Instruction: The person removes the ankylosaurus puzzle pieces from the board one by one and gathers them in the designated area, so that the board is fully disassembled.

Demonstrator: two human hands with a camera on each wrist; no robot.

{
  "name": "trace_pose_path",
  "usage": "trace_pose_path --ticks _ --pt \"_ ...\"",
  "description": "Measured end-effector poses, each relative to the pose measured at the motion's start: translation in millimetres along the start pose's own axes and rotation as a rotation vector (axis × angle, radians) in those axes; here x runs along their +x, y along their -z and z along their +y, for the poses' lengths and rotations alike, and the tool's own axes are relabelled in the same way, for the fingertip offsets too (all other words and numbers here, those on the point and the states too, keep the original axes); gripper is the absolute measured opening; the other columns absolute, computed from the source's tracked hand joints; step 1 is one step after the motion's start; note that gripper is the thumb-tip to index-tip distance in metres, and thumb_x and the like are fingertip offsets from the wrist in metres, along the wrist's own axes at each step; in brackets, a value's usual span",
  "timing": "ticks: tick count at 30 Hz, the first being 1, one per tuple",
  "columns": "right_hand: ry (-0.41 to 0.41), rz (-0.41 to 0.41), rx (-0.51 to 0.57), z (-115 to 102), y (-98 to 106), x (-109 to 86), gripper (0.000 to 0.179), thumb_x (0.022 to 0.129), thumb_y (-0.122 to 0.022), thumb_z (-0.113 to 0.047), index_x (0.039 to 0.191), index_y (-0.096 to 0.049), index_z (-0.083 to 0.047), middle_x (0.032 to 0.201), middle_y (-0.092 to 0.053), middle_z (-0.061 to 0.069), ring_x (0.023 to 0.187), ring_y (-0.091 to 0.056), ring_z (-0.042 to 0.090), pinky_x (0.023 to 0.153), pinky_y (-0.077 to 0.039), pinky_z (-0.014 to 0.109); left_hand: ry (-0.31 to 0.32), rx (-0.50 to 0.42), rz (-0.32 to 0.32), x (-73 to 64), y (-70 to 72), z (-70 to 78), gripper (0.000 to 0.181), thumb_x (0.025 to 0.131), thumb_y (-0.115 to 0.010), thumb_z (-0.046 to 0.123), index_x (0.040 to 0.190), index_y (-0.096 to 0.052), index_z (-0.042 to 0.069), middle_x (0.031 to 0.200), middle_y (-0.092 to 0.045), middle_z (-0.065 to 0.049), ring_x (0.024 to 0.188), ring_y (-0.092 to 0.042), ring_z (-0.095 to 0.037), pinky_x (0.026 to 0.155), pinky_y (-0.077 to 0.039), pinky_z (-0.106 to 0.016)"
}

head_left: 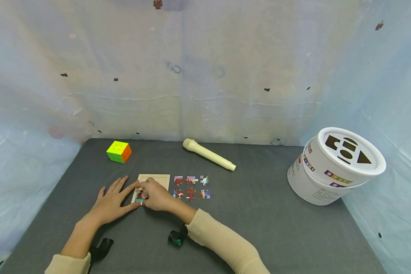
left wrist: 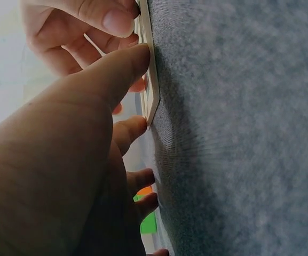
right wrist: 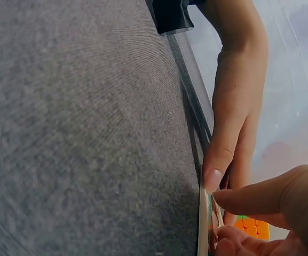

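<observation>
A small square wooden puzzle tray (head_left: 161,178) lies at the left of the grey table, with colourful jigsaw pieces (head_left: 141,195) in its near left corner. My left hand (head_left: 109,204) is spread flat beside it, thumb and index fingertip touching the tray's edge. Over the tray, my right hand (head_left: 157,195) pinches a jigsaw piece (right wrist: 215,217) between thumb and fingers, low against the tray; the fingers hide most of that piece. Just right of the tray, several loose jigsaw pieces (head_left: 191,193) are laid out in two rows.
A speed cube (head_left: 119,152) stands behind the left hand. Farther back lies a cream microphone-shaped stick (head_left: 210,154). At the right stands a white bucket (head_left: 314,188) with shape holes in its lid. Pale plastic sheeting (head_left: 205,76) hangs behind the table.
</observation>
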State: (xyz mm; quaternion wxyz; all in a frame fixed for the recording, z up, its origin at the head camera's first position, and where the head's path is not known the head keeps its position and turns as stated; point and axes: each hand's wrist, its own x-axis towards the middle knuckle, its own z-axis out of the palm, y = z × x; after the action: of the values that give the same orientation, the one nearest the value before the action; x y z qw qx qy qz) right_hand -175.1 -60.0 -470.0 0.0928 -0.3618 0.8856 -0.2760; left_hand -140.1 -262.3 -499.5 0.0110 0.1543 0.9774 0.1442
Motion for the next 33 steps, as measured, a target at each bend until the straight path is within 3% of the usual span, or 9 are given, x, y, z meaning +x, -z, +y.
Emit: trace_pose_path --ticks 11,23,30,33 --pt "-0.01 -0.007 0.052 1.7 -2.1 1.6 0.043 0.087 -0.078 -0.007 0.128 -0.066 -0.007 0.111 -0.06 0.005 0.079 -0.05 0.004 0.07 -0.041 0.012 -0.002 -0.007 -0.006 0.5 -0.5 -1.2 0.083 0.09 -0.06 0.065 0.155 -0.038 0.018 0.159 -0.025 -0.026 0.143 -0.021 -0.049 0.1 -0.014 -0.08" --pt "-0.052 -0.006 0.121 5.5 -4.3 2.6 0.046 0.086 -0.078 -0.008 0.13 -0.064 -0.008 0.109 -0.058 0.003 0.071 -0.047 0.002 0.064 -0.039 0.012 -0.012 -0.01 -0.002 0.4 0.3 -1.0 0.082 0.09 -0.061 0.064 0.155 -0.038 0.019 0.158 -0.025 -0.026 0.143 -0.022 -0.049 0.099 -0.014 -0.081" --pt "-0.047 0.007 0.103 7.6 -5.6 3.1 0.048 0.087 -0.078 -0.01 0.132 -0.064 -0.007 0.116 -0.059 0.004 0.088 -0.055 0.004 0.078 -0.043 0.012 -0.013 -0.013 0.007 -0.1 -1.0 -1.7 0.082 0.09 -0.061 0.064 0.154 -0.039 0.019 0.158 -0.026 -0.027 0.143 -0.022 -0.049 0.099 -0.014 -0.08" --pt "-0.063 0.006 0.118 7.9 -6.0 3.7 0.047 0.086 -0.078 -0.009 0.131 -0.065 -0.006 0.114 -0.059 0.004 0.086 -0.055 0.005 0.076 -0.043 0.013 -0.016 -0.024 0.014 -0.9 -2.2 -2.4 0.081 0.09 -0.062 0.062 0.154 -0.04 0.019 0.157 -0.026 -0.027 0.142 -0.023 -0.05 0.099 -0.013 -0.081"
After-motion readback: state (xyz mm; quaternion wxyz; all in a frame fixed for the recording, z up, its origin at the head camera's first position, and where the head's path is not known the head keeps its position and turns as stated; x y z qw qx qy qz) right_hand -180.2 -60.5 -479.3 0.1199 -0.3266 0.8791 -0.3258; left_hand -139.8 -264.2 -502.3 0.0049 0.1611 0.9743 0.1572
